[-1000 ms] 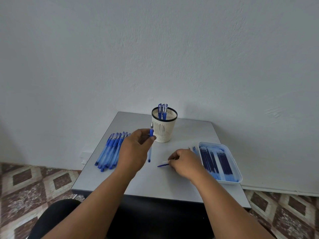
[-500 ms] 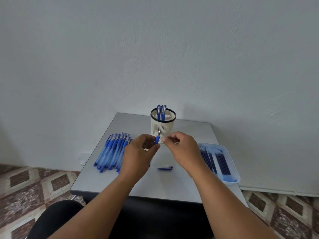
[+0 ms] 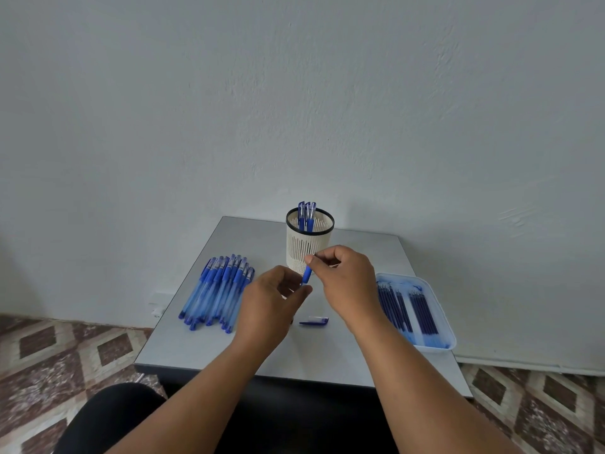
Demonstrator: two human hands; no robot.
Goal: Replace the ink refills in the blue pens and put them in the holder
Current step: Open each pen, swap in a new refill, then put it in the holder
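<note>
My left hand grips the barrel of a blue pen, held upright in front of the holder. My right hand pinches the pen's tip end between thumb and forefinger. The pen's blue cap lies on the table just below my hands. The white slotted holder with a black rim stands at the back centre with a few blue pens in it. A row of several blue pens lies at the left. A pale blue tray at the right holds several dark refills.
The grey table stands against a white wall; its front edge is near my lap. Patterned floor tiles show on both sides.
My right hand left the cap lying on the table and rose to the pen's tip. My left hand has stayed in place holding the pen upright.
</note>
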